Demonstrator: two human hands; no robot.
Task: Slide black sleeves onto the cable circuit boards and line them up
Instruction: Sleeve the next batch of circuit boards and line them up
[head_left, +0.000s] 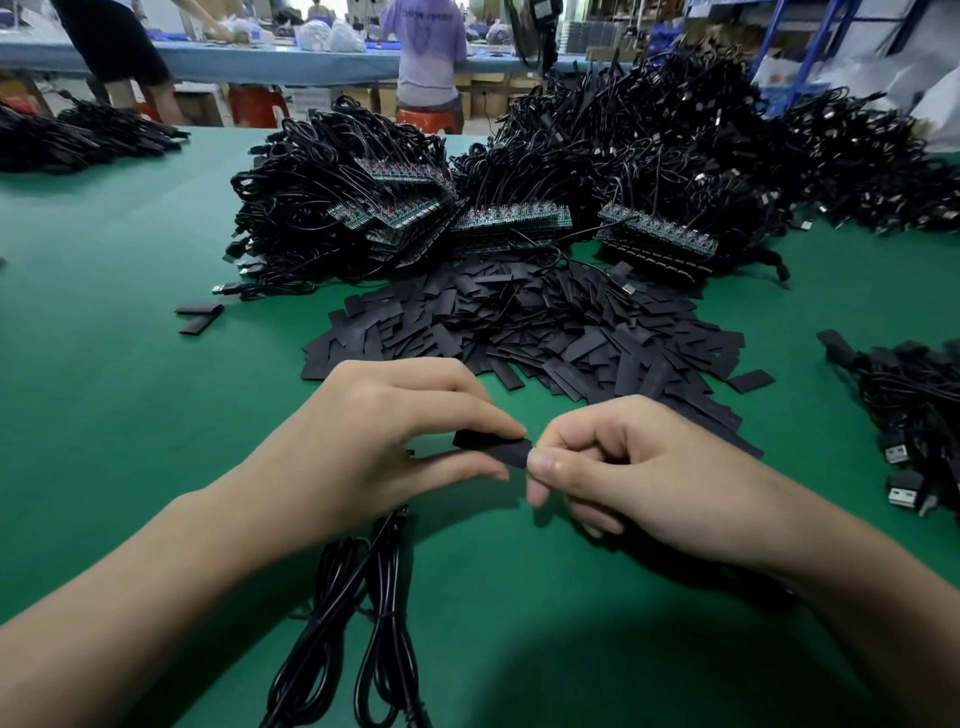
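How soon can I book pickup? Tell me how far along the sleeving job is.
Done: a small bunch of cables at the right edge looks sleeved. In hand: left hand and right hand pinch one black sleeve, its cable trailing below; whether the board is inside is hidden. Remaining: stacks of bare circuit boards, a big pile of loose sleeves. Mostly undone.
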